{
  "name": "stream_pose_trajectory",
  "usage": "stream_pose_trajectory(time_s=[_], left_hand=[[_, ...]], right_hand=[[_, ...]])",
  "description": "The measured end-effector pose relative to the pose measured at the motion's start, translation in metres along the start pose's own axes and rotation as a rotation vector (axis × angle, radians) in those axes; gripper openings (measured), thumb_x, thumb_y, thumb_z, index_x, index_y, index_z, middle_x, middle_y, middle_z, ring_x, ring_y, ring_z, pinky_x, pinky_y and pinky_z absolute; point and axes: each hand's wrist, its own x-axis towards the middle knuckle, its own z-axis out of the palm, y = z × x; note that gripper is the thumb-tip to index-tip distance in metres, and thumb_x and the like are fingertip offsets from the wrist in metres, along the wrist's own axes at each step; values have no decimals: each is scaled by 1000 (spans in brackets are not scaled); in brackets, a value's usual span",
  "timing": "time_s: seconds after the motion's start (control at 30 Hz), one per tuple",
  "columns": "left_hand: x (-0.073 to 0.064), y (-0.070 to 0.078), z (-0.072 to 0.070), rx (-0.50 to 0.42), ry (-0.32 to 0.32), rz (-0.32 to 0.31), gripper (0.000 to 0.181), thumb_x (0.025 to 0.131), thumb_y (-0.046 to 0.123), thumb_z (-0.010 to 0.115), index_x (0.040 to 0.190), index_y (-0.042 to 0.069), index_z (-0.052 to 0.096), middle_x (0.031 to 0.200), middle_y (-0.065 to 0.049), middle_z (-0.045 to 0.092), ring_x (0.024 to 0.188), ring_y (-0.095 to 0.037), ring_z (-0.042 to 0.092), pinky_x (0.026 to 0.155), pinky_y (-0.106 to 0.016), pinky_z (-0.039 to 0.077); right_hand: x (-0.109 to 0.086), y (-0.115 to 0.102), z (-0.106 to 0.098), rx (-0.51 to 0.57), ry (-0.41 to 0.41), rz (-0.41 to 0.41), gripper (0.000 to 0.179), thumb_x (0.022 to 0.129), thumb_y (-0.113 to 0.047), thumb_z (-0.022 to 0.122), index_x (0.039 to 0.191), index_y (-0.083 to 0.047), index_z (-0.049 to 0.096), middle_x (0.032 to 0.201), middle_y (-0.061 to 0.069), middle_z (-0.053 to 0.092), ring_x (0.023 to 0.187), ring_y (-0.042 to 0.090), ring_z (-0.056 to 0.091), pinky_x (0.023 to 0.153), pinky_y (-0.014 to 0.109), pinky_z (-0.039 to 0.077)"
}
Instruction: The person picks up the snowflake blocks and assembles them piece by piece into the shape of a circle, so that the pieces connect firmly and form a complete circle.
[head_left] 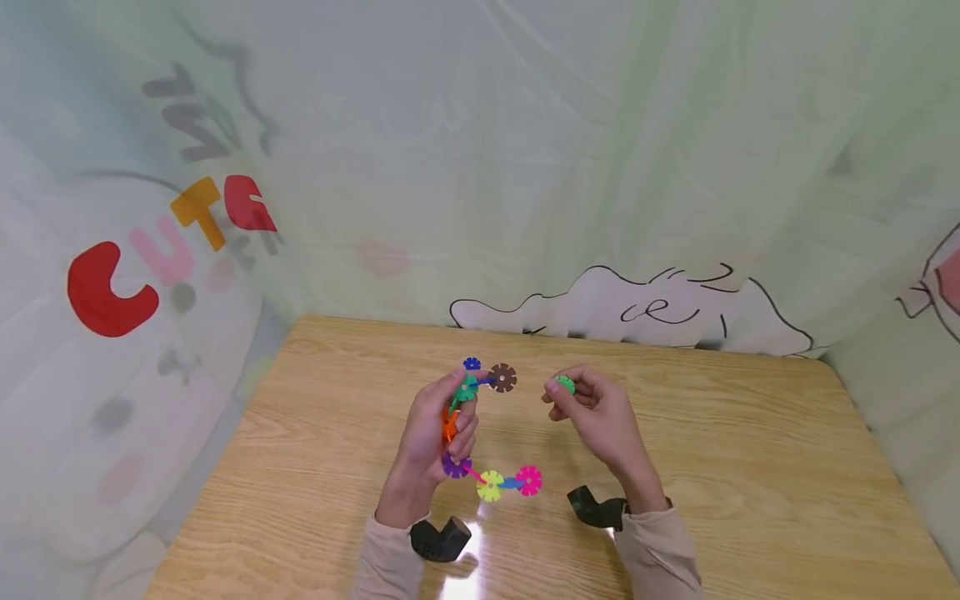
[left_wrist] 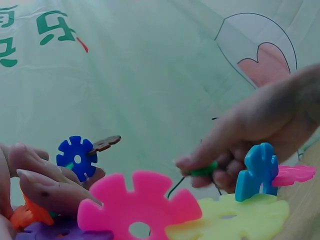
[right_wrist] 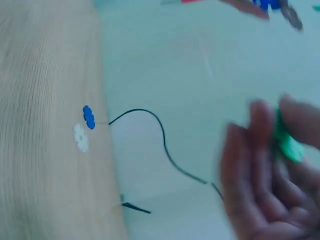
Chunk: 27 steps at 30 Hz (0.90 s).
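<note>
Curling round the middle of a chain of notched plastic discs (head_left: 450, 427), the left hand (head_left: 426, 427) holds it above the wooden counter (head_left: 315, 467). Each piece is a bright, opaque flower-like wheel with a round hole at its centre and slots around its rim, and neighbours slot into one another at an angle. The chain bends like a letter C, its ends towards the right hand (head_left: 602, 410): a brown disc (head_left: 507, 377) at the far end joins a blue disc (left_wrist: 77, 158), then come teal (head_left: 467, 387), green, orange and purple ones beside the palm. Nearer the body, a pink disc (left_wrist: 135, 202) stands upright against a flat pale-yellow disc (head_left: 490, 492), where a light-blue disc (head_left: 510, 483) links to a magenta disc (head_left: 530, 481) at the near end. The right hand's grip is narrow, thumb and fingers pinching a single green disc (head_left: 566, 384), apart from the chain. Near the counter's far edge lie a loose blue disc (right_wrist: 89, 117) and a white disc (right_wrist: 80, 138), just beside each other.
</note>
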Motion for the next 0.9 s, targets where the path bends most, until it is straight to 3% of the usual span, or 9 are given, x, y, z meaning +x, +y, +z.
stream_pose_trajectory(time_s=[0.13, 0.2, 0.3, 0.47, 0.63, 0.9], left_hand=[[0, -3, 4, 36, 30, -6, 35, 112, 36, 52, 131, 11, 67, 54, 13, 44, 36, 1, 44, 34, -14, 31], [0, -4, 6, 46, 38, 2, 31, 112, 34, 53, 129, 13, 71, 53, 13, 43, 36, 1, 44, 34, -14, 31], [0, -6, 9, 55, 51, 21, 28, 112, 31, 54, 124, 15, 74, 53, 12, 44, 36, 1, 45, 34, -14, 32], [-1, -6, 14, 92, 82, 51, 26, 111, 30, 56, 119, 14, 76, 52, 10, 47, 34, -1, 45, 33, -15, 33], [-2, -6, 17, 139, 98, 77, 23, 110, 27, 58, 116, 14, 76, 53, 8, 51, 34, 0, 47, 32, -15, 36], [-2, -7, 20, 221, 72, 123, 23, 109, 21, 59, 118, 7, 75, 54, 7, 53, 34, -1, 47, 32, -15, 36]], right_hand=[[-6, -11, 9, -31, 143, -248, 7, 94, -3, 79, 100, 1, 78, 91, 15, 79, 72, 8, 76, 71, 25, 65], [-8, -16, 13, -88, 151, -374, 10, 90, 3, 81, 100, 1, 81, 91, 13, 81, 74, 8, 78, 72, 22, 65], [-11, -21, 15, -187, 134, -494, 17, 87, 7, 82, 102, 1, 82, 92, 10, 82, 78, 9, 79, 75, 17, 63], [-16, -29, 14, -295, 116, -608, 23, 83, 9, 84, 104, 0, 83, 95, 9, 83, 80, 18, 81, 77, 16, 62], [-18, -34, 15, -366, 126, -665, 24, 82, 9, 85, 104, -1, 83, 96, 11, 83, 81, 23, 82, 75, 23, 64], [-22, -38, 20, -515, 251, -760, 24, 73, 12, 89, 95, 4, 82, 85, 14, 81, 68, 19, 79, 55, 22, 59]])
